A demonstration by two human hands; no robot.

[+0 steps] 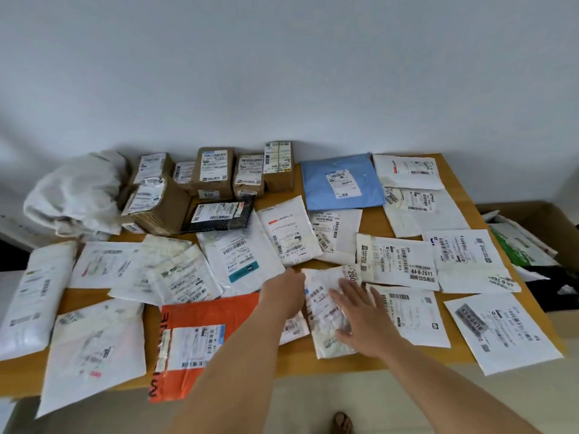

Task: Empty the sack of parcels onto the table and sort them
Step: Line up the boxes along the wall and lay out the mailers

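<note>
Right hand fingers: the right hand (360, 314) lies flat, fingers straight and slightly spread, palm down on a crumpled white mailer (326, 311) near the table's front middle.
Left hand fingers: the left hand (286, 291) reaches to the same mailer's left edge; its fingers curl downward out of sight behind the knuckles, so I cannot tell whether they pinch the mailer or only touch it.
Crumpled white mailer: wrinkled, label up, lying between the two hands (partly over a smaller white packet at its lower left).
Orange mailer: the orange mailer (200, 336) lies just left of the left forearm, overhanging the table's front edge.
White mailers, right: flat white mailers (398, 261) spread label-up in rows across the right half, edges overlapping; one at the front right corner overhangs the edge.
White mailers, left: more white mailers (94, 343) overlap along the left front, the nearest hanging over the edge.
Blue mailer: a blue mailer (341, 183) lies at the back, right of centre.
Black mailer: a black mailer (219, 214) lies just in front of the boxes.
Cardboard boxes: brown cardboard boxes (216, 170) stand grouped at the back left, touching one another, labels facing the camera.
Sack: the white sack (75, 192) sits slumped and crumpled at the back left corner, beside the boxes.
Table: a wooden table (470, 355) against a pale wall.
Carton: an open cardboard carton (542, 217) beside the table's right end (holding green-and-white and black bags).
</note>
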